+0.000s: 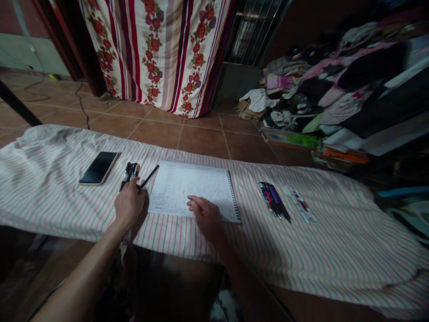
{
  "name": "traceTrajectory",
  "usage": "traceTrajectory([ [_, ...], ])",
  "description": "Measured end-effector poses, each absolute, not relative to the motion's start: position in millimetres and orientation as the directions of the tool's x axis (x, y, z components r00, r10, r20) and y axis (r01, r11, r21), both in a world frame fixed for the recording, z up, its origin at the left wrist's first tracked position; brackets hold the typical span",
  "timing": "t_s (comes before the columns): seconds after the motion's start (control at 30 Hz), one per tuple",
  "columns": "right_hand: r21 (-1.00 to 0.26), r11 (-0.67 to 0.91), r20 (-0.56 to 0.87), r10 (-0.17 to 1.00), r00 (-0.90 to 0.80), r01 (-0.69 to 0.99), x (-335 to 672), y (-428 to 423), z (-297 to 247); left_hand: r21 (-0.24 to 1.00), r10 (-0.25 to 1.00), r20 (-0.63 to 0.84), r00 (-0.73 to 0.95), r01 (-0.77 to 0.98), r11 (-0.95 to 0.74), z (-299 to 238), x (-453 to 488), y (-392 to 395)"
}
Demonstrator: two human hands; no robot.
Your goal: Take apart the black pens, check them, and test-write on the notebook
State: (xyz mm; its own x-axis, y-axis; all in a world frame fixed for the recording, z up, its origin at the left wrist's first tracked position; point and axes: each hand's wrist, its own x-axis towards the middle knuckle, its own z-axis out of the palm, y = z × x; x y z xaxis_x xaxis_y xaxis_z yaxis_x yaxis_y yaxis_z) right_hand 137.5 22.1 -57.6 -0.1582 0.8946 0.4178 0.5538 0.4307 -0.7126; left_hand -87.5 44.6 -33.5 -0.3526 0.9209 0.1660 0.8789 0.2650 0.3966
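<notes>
One pen (149, 176) partly hidden by left hand (129, 202)

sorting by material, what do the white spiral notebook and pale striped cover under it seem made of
White spiral notebook: likely matte paper, judging by its printed sheet; the dark coil could be metal or plastic. Pale striped cover: probably matte fabric, since it drapes and wrinkles.

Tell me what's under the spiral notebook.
The striped cloth shows around the edges of the spiral notebook, which appears to lie on it. The part directly beneath is covered, so anything else there cannot be seen.
</notes>
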Motion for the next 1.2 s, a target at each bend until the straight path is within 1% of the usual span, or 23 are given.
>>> traceTrajectory([
  [0.07,-0.715,0.424,0.409,0.898,-0.160,0.555,138,22,-57,0.628,0.891,0.134,-0.433,0.733,0.262,-36,-91,49],
  [0.1,-0.719,0.421,0.403,0.901,-0.161,0.553,138,22,-56,0.755,0.875,0.084,-0.476,0.604,0.255,-37,-92,51],
  [0.13,-0.723,0.417,0.397,0.903,-0.163,0.550,139,22,-56,0.866,0.860,0.010,-0.510,0.435,0.247,-37,-92,52],
  [0.17,-0.728,0.413,0.391,0.906,-0.164,0.548,139,22,-56,0.944,0.850,-0.084,-0.520,0.231,0.234,-37,-91,54],
  [0.2,-0.731,0.411,0.387,0.907,-0.164,0.545,138,22,-56,0.976,0.847,-0.182,-0.499,0.014,0.218,-35,-89,55],
  [0.23,-0.733,0.409,0.386,0.908,-0.163,0.544,138,22,-56,0.961,0.855,-0.269,-0.444,-0.187,0.205,-32,-86,55],
  [0.27,-0.732,0.408,0.385,0.908,-0.163,0.546,137,23,-56,0.914,0.874,-0.328,-0.359,-0.353,0.198,-29,-83,55],
  [0.3,-0.730,0.409,0.386,0.908,-0.164,0.548,137,23,-57,0.856,0.894,-0.366,-0.259,-0.470,0.215,-26,-79,54],
  [0.37,-0.730,0.416,0.393,0.905,-0.165,0.542,135,25,-58,0.755,0.918,-0.392,-0.054,-0.590,0.287,-19,-71,52],
  [0.47,-0.763,0.409,0.392,0.908,-0.144,0.501,132,26,-58,0.688,0.920,-0.379,0.101,-0.634,0.354,-14,-60,49],
  [0.63,-0.823,0.356,0.346,0.932,-0.105,0.442,129,26,-54,0.648,0.907,-0.362,0.214,-0.642,0.410,-15,-42,43],
  [0.73,-0.859,0.315,0.309,0.948,-0.082,0.404,129,26,-51,0.671,0.900,-0.350,0.260,-0.601,0.434,-16,-33,40],
  [0.8,-0.897,0.261,0.260,0.964,-0.051,0.357,130,27,-51,0.686,0.892,-0.334,0.304,-0.571,0.451,-16,-27,38],
  [0.97,-0.986,0.108,0.114,0.993,0.035,0.130,134,36,-51,0.713,0.858,-0.303,0.415,-0.499,0.493,-17,-17,32],
  [1.1,-0.998,0.052,0.051,0.997,0.054,-0.027,138,40,-46,0.737,0.826,-0.307,0.473,-0.431,0.521,-17,-10,28],
  [1.2,-0.998,0.031,0.028,0.998,0.050,-0.054,141,39,-41,0.758,0.806,-0.303,0.508,-0.384,0.527,-17,-5,26],
])
